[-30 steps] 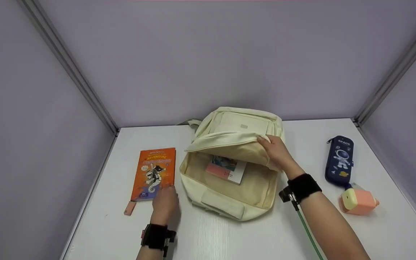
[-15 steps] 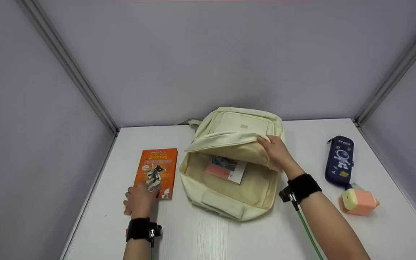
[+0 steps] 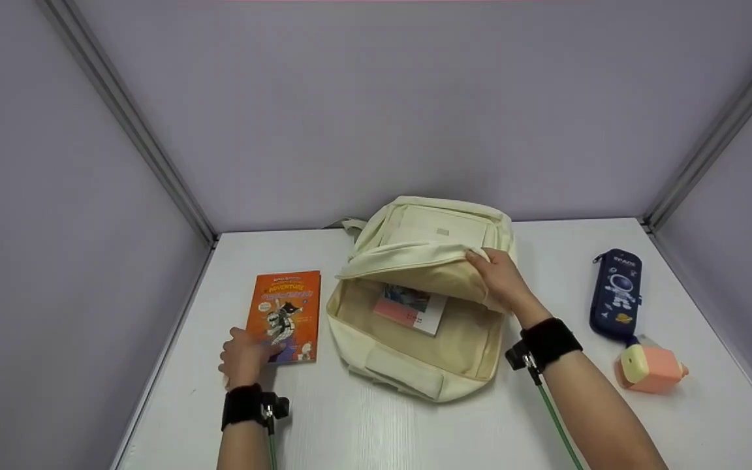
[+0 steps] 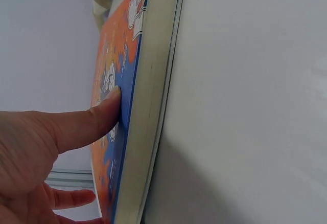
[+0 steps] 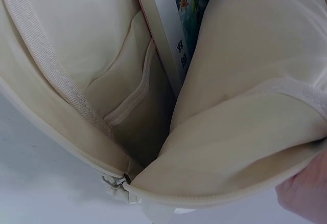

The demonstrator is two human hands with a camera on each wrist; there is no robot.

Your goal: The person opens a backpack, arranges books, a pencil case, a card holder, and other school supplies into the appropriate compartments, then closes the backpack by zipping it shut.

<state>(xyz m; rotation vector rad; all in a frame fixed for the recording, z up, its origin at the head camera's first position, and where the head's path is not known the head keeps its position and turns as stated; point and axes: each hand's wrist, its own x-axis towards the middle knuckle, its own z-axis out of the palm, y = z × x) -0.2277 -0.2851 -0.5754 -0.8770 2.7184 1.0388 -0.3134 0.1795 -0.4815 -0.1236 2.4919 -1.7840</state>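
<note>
While the right hand [image 3: 503, 277] keeps its hold on the raised flap [image 3: 415, 259] of the cream backpack [image 3: 454, 349], the left hand [image 3: 245, 356] is what changes: within the last 1 s it crosses from the near right corner of the orange book [image 3: 284, 297] to the near left corner. Book itself hardly shifts, a touch to the right at most. It appears flat on the white table [image 3: 363, 431], cover up, left of the backpack and apart from it.

Left fingers: wide. Thumb lies straight on the blue lower part of the cover; 2 other fingers show at the book's left edge in the left wrist view. Whether any fingertip reaches underneath, cannot tell. Small pink piece, plain beside that corner 1 s ago, is now hard to make out behind the hand.

Right fingers: closed on the flap's edge, same as 1 s ago. Backpack mouth gapes; pink-and-white book [image 3: 412, 310] lies inside.

My reading for the work in hand: the new corner gives the left hand better purchase on the orange book, and the mouth stays propped meanwhile. No lift seen yet.

Unchanged at far right: navy pencil case [image 3: 616, 294], pink-and-yellow item [image 3: 653, 369] near it, well apart from the 2 hands
</note>
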